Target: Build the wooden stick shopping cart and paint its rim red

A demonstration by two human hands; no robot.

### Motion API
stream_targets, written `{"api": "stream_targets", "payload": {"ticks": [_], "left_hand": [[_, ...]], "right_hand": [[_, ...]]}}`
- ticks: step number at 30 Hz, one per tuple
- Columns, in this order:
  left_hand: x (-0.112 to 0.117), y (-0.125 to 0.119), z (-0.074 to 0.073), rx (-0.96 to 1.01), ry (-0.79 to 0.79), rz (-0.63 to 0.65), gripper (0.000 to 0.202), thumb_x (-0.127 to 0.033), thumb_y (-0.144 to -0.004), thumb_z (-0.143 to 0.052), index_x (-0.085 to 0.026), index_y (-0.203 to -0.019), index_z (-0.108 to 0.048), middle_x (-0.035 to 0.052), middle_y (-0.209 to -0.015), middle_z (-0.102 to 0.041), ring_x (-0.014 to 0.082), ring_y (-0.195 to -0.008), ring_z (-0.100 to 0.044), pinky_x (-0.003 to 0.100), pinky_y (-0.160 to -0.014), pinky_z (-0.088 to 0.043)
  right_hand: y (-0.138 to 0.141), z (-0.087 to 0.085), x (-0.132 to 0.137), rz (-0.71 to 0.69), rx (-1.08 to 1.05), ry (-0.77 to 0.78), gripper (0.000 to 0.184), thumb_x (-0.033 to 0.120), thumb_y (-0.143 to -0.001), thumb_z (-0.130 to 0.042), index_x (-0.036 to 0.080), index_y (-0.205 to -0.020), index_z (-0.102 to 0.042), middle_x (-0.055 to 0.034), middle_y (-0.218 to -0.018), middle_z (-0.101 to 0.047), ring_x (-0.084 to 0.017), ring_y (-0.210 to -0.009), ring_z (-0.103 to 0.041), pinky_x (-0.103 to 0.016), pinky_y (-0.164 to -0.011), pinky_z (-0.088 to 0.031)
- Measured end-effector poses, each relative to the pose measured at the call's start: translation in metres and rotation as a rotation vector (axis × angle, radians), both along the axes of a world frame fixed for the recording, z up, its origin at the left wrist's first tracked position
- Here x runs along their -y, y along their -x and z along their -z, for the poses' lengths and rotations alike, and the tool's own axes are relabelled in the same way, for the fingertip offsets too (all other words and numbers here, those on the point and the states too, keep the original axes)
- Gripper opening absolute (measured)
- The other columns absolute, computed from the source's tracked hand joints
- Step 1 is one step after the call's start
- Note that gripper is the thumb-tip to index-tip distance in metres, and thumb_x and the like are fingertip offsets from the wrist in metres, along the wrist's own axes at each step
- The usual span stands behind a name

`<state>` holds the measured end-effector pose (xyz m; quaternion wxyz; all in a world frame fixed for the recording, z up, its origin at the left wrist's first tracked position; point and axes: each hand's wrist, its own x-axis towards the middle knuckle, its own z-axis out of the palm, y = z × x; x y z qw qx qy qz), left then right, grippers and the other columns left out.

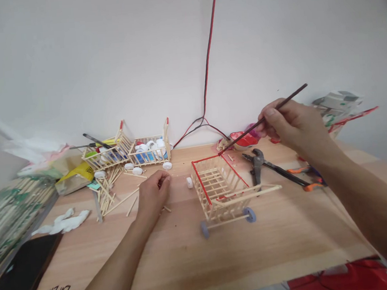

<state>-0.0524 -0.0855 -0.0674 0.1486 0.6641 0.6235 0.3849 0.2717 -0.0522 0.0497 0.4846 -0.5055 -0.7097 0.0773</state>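
Note:
A small cart made of wooden sticks (pixel 220 187), with red-painted rims and round cap wheels, lies tilted on the wooden table (pixel 177 264). My right hand (pixel 293 125) pinches a thin dark paintbrush (pixel 262 120) whose red tip reaches toward the cart's far rim. My left hand (pixel 154 191) rests on the table left of the cart, fingers curled together over something small that I cannot make out. A loose white cap wheel (pixel 189 182) lies between that hand and the cart.
Two more stick carts (pixel 131 150) filled with bottle caps stand by the wall. Loose sticks (pixel 111 195) and white tissue (pixel 64 221) lie at left. Pliers (pixel 256 164) and an orange-handled tool (pixel 301 180) lie right of the cart. A red paint container (pixel 243 139) sits near a red-black cable (pixel 207 71).

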Motion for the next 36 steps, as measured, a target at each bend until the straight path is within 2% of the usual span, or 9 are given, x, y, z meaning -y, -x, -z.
{"api": "stream_targets", "payload": {"ticks": [7,17,27,36], "left_hand": [[-0.001,0.0,0.0,0.0,0.011,-0.003,0.019,-0.03,-0.084,-0.051,-0.019,-0.08,-0.065,-0.0021,-0.07,-0.065,0.0142,-0.065,-0.057,0.024,-0.065,-0.038],[0.0,-0.001,-0.001,-0.003,0.011,-0.003,0.018,-0.03,-0.084,-0.05,-0.02,-0.08,-0.065,-0.0022,-0.07,-0.066,0.0145,-0.066,-0.057,0.025,-0.065,-0.038],[0.001,0.0,0.0,0.008,0.005,0.002,0.018,-0.03,-0.084,-0.051,-0.02,-0.08,-0.065,-0.0024,-0.069,-0.065,0.0144,-0.064,-0.057,0.025,-0.064,-0.038],[0.001,-0.001,-0.003,0.002,-0.005,0.014,0.018,-0.03,-0.084,-0.05,-0.02,-0.079,-0.064,-0.0017,-0.07,-0.066,0.0151,-0.065,-0.058,0.025,-0.063,-0.039]], "right_hand": [[0.003,-0.007,0.007,0.094,0.129,-0.044,0.024,0.036,-0.094,-0.049,0.019,-0.083,-0.063,0.0,-0.064,-0.066,-0.008,-0.053,-0.057,-0.02,-0.056,-0.045],[0.009,-0.006,0.01,0.075,0.119,-0.097,0.024,0.038,-0.094,-0.049,0.021,-0.084,-0.062,0.0007,-0.064,-0.066,-0.011,-0.056,-0.06,-0.023,-0.058,-0.046],[0.008,-0.009,0.011,0.132,0.184,-0.123,0.023,0.036,-0.093,-0.049,0.021,-0.082,-0.062,0.0009,-0.066,-0.068,-0.012,-0.06,-0.064,-0.023,-0.061,-0.047],[0.011,-0.008,0.013,0.119,0.14,-0.072,0.028,0.044,-0.093,-0.049,0.021,-0.085,-0.062,-0.0012,-0.067,-0.067,-0.013,-0.061,-0.064,-0.023,-0.058,-0.048]]}}
